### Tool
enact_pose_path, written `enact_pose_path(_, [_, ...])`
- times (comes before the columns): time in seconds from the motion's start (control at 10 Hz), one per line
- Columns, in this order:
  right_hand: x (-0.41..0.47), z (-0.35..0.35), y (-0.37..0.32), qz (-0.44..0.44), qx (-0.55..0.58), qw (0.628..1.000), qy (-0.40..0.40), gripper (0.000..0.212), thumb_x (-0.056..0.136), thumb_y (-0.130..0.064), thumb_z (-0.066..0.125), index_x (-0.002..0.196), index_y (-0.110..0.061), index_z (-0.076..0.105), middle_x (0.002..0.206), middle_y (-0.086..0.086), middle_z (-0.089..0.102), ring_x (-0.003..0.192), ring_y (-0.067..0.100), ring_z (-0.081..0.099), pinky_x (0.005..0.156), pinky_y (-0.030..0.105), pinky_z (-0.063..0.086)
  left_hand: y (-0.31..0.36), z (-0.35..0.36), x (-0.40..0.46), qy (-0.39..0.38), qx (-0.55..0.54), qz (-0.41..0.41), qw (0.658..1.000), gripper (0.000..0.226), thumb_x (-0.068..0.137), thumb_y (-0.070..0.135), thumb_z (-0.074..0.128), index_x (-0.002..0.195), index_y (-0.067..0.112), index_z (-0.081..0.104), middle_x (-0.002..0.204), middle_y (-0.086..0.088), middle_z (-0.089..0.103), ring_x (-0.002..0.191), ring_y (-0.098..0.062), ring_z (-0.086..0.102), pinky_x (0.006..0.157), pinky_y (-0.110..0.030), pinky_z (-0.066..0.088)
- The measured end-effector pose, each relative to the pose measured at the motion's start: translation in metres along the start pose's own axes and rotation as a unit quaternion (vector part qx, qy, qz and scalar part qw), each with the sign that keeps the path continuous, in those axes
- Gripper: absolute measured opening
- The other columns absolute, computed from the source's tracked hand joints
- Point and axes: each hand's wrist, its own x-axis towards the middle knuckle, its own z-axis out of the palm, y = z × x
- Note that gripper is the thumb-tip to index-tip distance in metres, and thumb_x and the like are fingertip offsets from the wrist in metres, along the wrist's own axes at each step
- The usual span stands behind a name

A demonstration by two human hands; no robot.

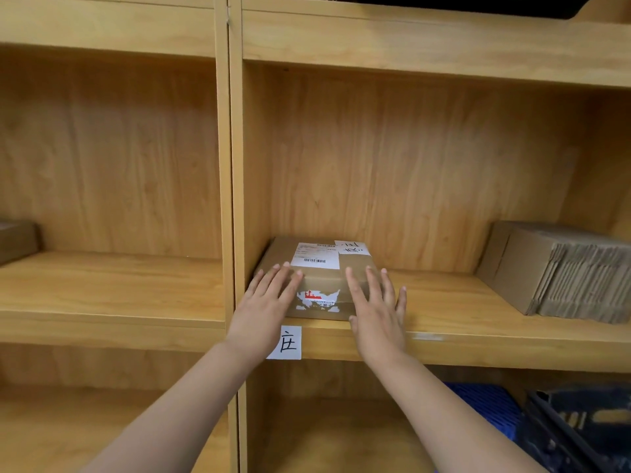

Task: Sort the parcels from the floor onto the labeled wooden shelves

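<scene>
Two bare forearms reached up from the bottom of our view toward the shelving. Our left hand point(264, 303) lay flat on the near left of the parcel point(316, 279), fingers straight and slightly spread. Our right hand point(377, 314) did likewise at the near right corner, fingers fanned apart, thumb low by the front edge. Just below, we saw a white paper label point(286, 343) with a handwritten character stuck on the shelf point(478, 339) lip. That brown parcel sat at the left end of the right bay, touching the divider, its shipping sticker point(316, 256) facing up. Farther right on the same board lay a stack of flattened cartons point(563, 273), well apart. Another box point(17, 240) peeked in on the left bay.
</scene>
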Motion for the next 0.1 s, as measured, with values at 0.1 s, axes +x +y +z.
enact_pose_path(0.1, [-0.0206, -0.0121, 0.0022, 0.014, 0.011, 1.000, -0.012, 0.090, 0.091, -0.022, 0.052, 0.142, -0.034, -0.021, 0.159, 0.008, -0.004, 0.145, 0.028, -0.011, 0.117, 0.053, -0.001, 0.0085, -0.0045, -0.0184, -0.009, -0.011, -0.027, 1.000, 0.102, 0.057, -0.006, 0.070, 0.144, 0.020, 0.023, 0.150, -0.010, 0.034, 0.139, -0.028, 0.030, 0.112, -0.041, 0.015])
